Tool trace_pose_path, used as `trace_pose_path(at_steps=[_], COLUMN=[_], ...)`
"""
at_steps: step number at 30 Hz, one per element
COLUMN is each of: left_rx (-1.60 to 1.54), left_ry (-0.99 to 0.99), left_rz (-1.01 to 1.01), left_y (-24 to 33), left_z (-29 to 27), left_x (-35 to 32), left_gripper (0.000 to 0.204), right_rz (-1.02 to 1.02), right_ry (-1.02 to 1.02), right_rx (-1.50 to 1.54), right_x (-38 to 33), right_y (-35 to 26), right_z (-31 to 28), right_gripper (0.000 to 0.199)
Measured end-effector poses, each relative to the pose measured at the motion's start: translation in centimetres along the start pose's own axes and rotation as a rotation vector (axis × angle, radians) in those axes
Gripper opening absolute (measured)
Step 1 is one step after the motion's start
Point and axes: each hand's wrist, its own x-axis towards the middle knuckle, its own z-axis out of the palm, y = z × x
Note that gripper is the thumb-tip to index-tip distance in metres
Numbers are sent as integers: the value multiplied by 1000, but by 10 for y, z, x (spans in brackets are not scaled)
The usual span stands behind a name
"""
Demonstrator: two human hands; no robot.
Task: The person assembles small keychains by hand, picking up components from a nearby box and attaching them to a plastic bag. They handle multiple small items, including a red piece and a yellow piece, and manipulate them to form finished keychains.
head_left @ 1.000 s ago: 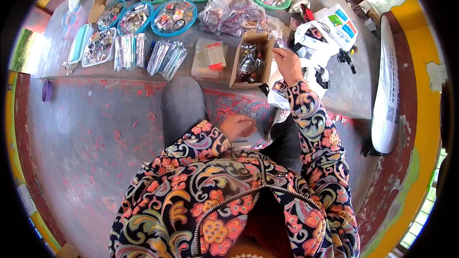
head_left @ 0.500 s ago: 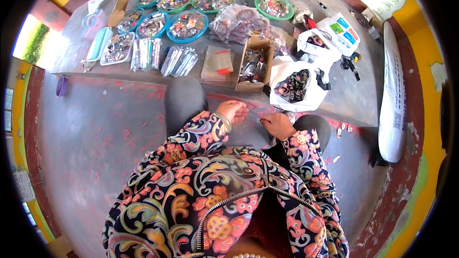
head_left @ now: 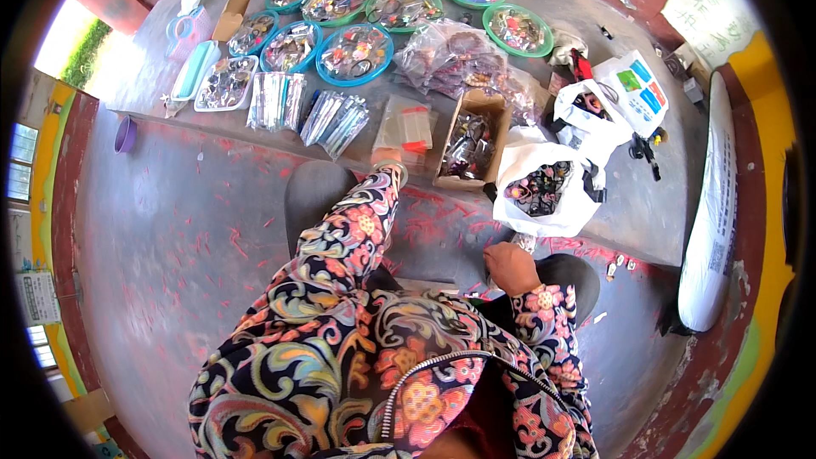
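My left hand point(head_left: 388, 156) is stretched out to the near edge of a stack of clear plastic bags point(head_left: 396, 126) with red strips. Its fingers are hard to make out against the plastic, so I cannot see whether they grip a bag. My right hand point(head_left: 512, 268) hangs over my right knee with its fingers curled in; anything inside them is hidden. Just beyond it stands a white plastic bag point(head_left: 520, 214) full of small dark and coloured items. Between the two bag piles, an open cardboard box point(head_left: 450, 172) holds small wrapped pieces.
Behind are several round baskets of small wrapped goods, among them a blue basket point(head_left: 344, 81) and a green basket point(head_left: 539, 53). Bundles of slim packets point(head_left: 334, 123) lie left of the clear bags. A long white wrapped roll point(head_left: 712, 221) leans at the right wall. A purple pot point(head_left: 126, 135) stands far left.
My left hand has moved forward from above my lap to the clear plastic bags. My right hand remains near my right knee, still curled. The view has shifted slightly.
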Motion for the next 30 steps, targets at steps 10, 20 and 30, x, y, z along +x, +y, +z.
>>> trace_pose_path(at_steps=[10, 20, 30], left_rx=[65, 349, 417], left_ry=[-37, -131, -146], left_rz=[-163, -147, 15], left_y=[36, 34, 56], left_z=[-11, -9, -30], left_x=[19, 52, 28], left_gripper=[31, 33, 26], right_rz=[60, 69, 153], right_ry=[-107, -101, -112], right_rx=[77, 130, 87], right_x=[2, 10, 2], right_y=[-29, -51, -52], right_z=[-37, -58, -63], right_gripper=[11, 6, 6])
